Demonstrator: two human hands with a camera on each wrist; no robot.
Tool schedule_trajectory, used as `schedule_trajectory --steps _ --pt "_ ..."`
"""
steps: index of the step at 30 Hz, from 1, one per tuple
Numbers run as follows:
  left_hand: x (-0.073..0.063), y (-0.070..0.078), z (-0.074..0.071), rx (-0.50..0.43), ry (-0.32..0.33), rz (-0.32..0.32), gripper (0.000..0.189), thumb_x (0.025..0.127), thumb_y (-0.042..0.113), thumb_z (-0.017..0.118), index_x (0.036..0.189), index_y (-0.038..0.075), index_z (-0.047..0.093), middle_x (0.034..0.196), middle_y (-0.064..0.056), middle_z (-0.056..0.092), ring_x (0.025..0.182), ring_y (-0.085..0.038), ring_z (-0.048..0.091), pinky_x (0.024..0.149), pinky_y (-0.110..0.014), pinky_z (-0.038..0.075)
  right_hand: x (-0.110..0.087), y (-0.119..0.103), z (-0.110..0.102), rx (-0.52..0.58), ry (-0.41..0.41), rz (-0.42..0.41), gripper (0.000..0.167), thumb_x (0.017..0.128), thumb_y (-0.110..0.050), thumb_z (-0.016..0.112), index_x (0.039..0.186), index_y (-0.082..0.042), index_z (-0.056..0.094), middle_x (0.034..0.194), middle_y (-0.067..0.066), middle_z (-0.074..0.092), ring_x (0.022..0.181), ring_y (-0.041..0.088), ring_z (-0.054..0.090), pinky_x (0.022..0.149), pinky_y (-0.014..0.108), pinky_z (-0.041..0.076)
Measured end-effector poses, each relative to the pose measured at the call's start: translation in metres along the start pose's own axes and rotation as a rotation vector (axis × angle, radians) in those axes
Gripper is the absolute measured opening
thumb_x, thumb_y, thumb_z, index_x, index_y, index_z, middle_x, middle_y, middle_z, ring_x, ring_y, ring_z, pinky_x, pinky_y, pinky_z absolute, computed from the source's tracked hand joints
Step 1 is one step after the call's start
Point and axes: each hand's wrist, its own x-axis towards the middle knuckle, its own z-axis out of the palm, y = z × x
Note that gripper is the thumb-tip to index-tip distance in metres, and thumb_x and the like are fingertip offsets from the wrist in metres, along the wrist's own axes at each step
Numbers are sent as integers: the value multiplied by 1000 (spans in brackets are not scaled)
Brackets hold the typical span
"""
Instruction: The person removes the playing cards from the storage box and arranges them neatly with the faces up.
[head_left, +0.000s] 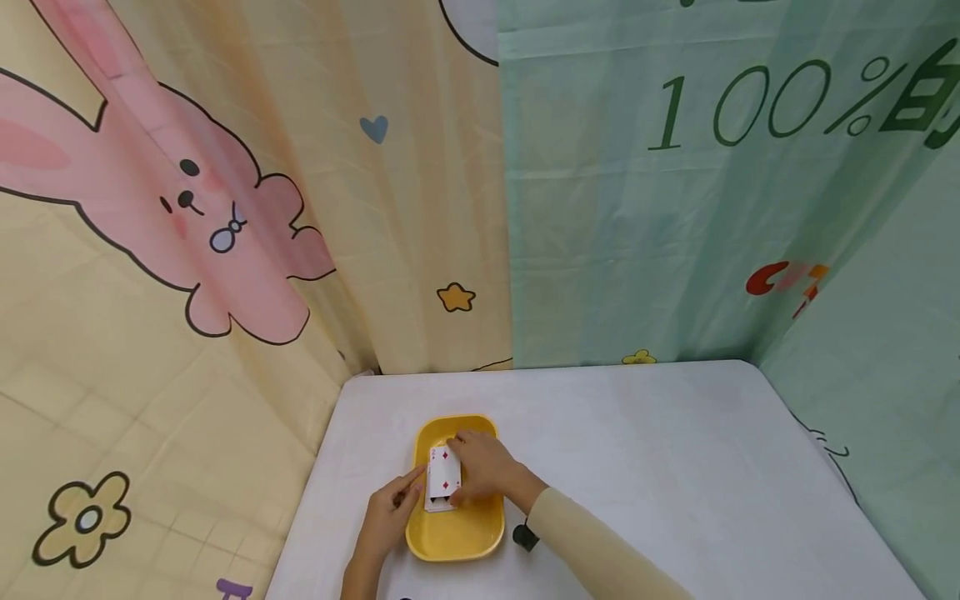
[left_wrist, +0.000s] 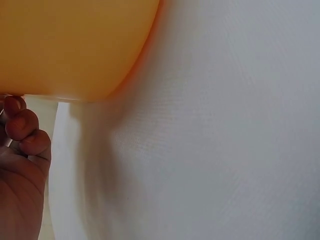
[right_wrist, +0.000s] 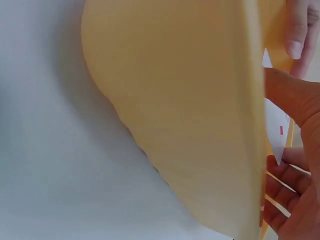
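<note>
A yellow tray (head_left: pixel 453 546) stands on the white table, with a small stack of playing cards (head_left: pixel 445 473) over its inside. The top card is face up with red diamonds; black marks of another card show at its lower edge. My right hand (head_left: pixel 483 467) grips the stack from the right, fingers at the far end and thumb at the near end. My left hand (head_left: pixel 386 512) reaches over the tray's left rim, its extended index finger and thumb at the cards' left edge. In the left wrist view its other fingers (left_wrist: pixel 22 125) are loosely curled beside the tray.
A small black object (head_left: pixel 525 537) is beside the right wrist, right of the tray. The white table (head_left: pixel 637 483) extends to the right. Printed curtains (head_left: pixel 420 208) hang behind the table and along both sides.
</note>
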Motion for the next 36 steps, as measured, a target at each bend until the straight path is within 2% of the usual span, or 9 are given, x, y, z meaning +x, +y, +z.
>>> schedule_trajectory --steps 4,8,18,23,28,36 --pt "0 2 0 18 -11 -6 33 99 17 70 132 18 72 75 5 51 65 -4 45 57 -19 41 -7 10 -7 11 53 -34 100 73 -64 85 153 -15 48 151 3 53 137 21 51 117 40 42" --pt "0 3 -1 32 -8 -14 33 98 17 71 132 19 72 76 6 52 66 -5 46 58 -19 41 -16 23 -17 23 106 -41 92 73 -62 86 146 -17 54 146 1 57 132 21 54 114 40 44" --pt "2 1 1 31 0 -31 33 99 20 70 132 20 72 75 5 51 66 -5 45 57 -19 40 -38 58 -42 137 154 57 90 70 -57 90 145 -20 57 142 1 57 126 22 53 112 45 45" --pt "2 3 0 26 -8 -44 34 99 22 70 133 20 72 76 4 50 66 -5 45 57 -19 39 -47 79 -43 132 179 81 90 69 -56 91 145 -23 58 139 1 58 122 21 53 107 44 48" --pt "2 5 0 27 -7 -44 34 99 21 70 132 18 72 76 4 50 66 -6 45 57 -19 39 -56 99 -42 138 199 107 90 70 -54 91 144 -18 58 142 4 58 128 25 54 110 50 46" --pt "1 7 0 32 -4 -50 33 99 20 70 132 20 72 76 4 50 66 -7 46 56 -20 40 -67 126 -29 139 163 196 86 68 -50 94 140 -16 61 139 5 60 126 28 55 111 51 45"
